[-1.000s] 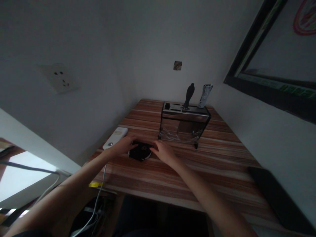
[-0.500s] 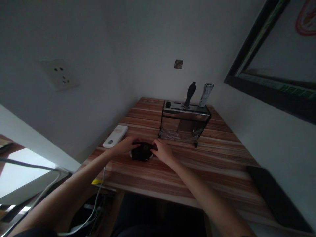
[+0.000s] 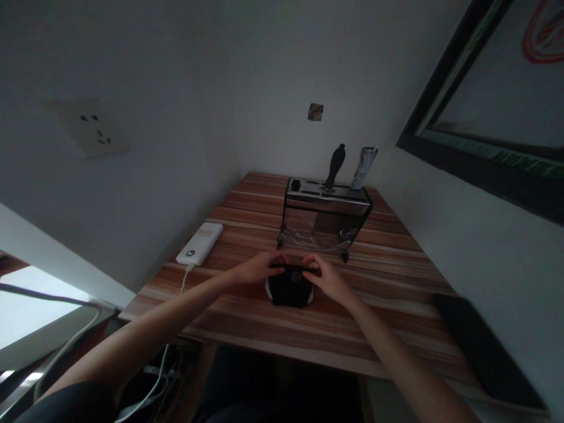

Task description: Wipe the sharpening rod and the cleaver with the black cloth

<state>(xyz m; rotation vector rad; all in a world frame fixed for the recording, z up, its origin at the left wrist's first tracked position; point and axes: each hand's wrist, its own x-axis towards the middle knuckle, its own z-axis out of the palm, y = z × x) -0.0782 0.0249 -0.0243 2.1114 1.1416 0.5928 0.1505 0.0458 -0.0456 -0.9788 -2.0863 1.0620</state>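
The person's 2 bare hands meet over a small black item (image 3: pixel 289 291), which lies on the near half of the wood-grained desk (image 3: pixel 388 288), a little forward of the front edge and roughly midway between the person's forearms. The left hand (image 3: pixel 261 267) pinches the item's far left corner, its thumb on the near face and its fingers bent behind the rim. The right hand (image 3: pixel 325 275) pinches the far right corner in the same way, so the 2 thumbs point toward each other with a pale round mark on the black surface between them. White edging shows at the item's left and right sides; what the item is, I cannot tell.

To the left, near the desk's left edge, lies a white power bank (image 3: pixel 201 242) with a white cable (image 3: pixel 185 279) plugged into its near end; the cable passes behind the left forearm and hangs below the desk. Beyond the hands stands a black-framed stand (image 3: pixel 326 204) with clear sides and a slotted metal top. 2 handles rise from it: a black handle (image 3: pixel 336 166) and, to its right, a plastic-wrapped handle (image 3: pixel 365 168). A flat dark slab (image 3: pixel 489 352) lies along the desk's right edge, well apart from the right hand. A white socket plate (image 3: pixel 94 127) is on the left wall.
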